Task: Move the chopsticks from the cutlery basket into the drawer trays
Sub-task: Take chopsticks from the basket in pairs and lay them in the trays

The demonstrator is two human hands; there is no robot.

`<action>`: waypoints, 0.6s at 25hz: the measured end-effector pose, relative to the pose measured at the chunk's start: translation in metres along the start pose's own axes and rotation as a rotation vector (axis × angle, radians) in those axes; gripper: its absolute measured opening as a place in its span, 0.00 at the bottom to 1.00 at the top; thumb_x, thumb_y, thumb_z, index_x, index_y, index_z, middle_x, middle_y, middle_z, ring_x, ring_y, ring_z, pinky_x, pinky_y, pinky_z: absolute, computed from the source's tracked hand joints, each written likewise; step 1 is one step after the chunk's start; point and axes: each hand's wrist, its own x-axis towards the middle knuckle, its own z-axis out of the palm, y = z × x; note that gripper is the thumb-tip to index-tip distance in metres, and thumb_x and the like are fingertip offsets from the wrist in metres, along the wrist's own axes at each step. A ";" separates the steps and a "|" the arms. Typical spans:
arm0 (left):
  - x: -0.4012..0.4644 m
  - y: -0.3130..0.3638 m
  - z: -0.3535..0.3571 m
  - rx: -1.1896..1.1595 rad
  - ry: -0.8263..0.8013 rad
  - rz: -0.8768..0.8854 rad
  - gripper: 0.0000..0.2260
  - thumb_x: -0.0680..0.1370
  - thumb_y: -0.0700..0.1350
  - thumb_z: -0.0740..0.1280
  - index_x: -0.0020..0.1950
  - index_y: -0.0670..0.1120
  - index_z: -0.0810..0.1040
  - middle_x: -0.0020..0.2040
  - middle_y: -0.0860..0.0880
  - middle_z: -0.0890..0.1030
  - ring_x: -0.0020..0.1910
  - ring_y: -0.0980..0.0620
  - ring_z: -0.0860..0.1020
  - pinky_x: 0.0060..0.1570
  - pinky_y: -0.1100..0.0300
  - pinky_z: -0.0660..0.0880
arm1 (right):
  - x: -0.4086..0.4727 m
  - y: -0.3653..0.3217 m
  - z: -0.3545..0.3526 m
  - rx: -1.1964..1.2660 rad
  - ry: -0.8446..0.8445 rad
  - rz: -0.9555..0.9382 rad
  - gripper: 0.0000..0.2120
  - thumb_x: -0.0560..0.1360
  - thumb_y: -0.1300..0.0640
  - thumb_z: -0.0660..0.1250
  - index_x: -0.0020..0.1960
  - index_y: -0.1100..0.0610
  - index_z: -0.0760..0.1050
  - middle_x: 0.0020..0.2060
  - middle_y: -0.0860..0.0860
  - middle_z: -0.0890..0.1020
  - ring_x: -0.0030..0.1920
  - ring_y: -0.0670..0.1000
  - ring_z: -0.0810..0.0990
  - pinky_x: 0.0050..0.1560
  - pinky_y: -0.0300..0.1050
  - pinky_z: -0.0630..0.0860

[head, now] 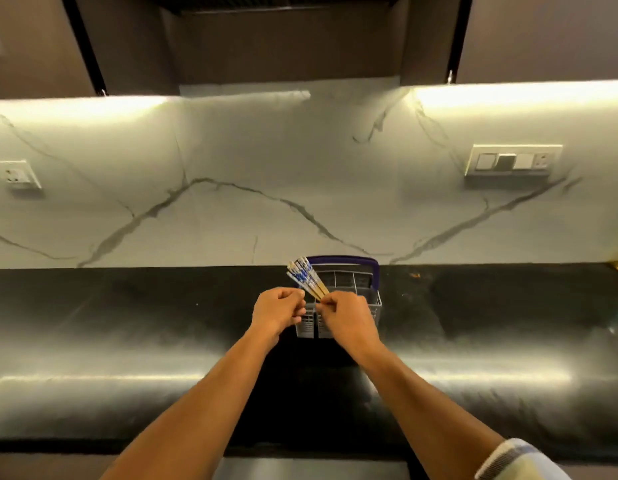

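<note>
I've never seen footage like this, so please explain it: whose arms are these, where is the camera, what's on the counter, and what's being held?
There is no machine here. A person wears a camera on the head, so you look down along their own arms. On the dark counter stands a grey cutlery basket with a blue handle. Both hands meet above its near edge: the right hand pinches a bundle of chopsticks, blue-patterned at the top. The left hand, fingers curled, meets the bundle too. A grip there is unclear.
</note>
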 end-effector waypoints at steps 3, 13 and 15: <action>0.025 -0.002 0.005 0.047 0.116 -0.019 0.04 0.78 0.43 0.70 0.46 0.44 0.83 0.40 0.45 0.84 0.38 0.50 0.82 0.49 0.50 0.83 | 0.025 -0.003 0.021 -0.096 -0.037 -0.011 0.09 0.78 0.53 0.66 0.55 0.53 0.82 0.46 0.50 0.85 0.42 0.48 0.82 0.45 0.45 0.81; 0.103 -0.021 0.016 0.226 0.192 -0.022 0.07 0.78 0.48 0.69 0.54 0.48 0.83 0.48 0.50 0.84 0.46 0.52 0.82 0.53 0.52 0.80 | 0.097 0.002 0.063 -0.174 -0.028 -0.010 0.11 0.80 0.54 0.62 0.61 0.54 0.74 0.54 0.52 0.77 0.53 0.53 0.76 0.48 0.46 0.73; 0.110 -0.023 0.018 0.241 0.193 0.015 0.06 0.78 0.48 0.69 0.52 0.48 0.84 0.45 0.51 0.84 0.43 0.54 0.81 0.48 0.57 0.79 | 0.104 0.004 0.066 -0.203 0.009 -0.022 0.09 0.80 0.53 0.61 0.57 0.54 0.76 0.52 0.52 0.77 0.50 0.52 0.75 0.45 0.45 0.71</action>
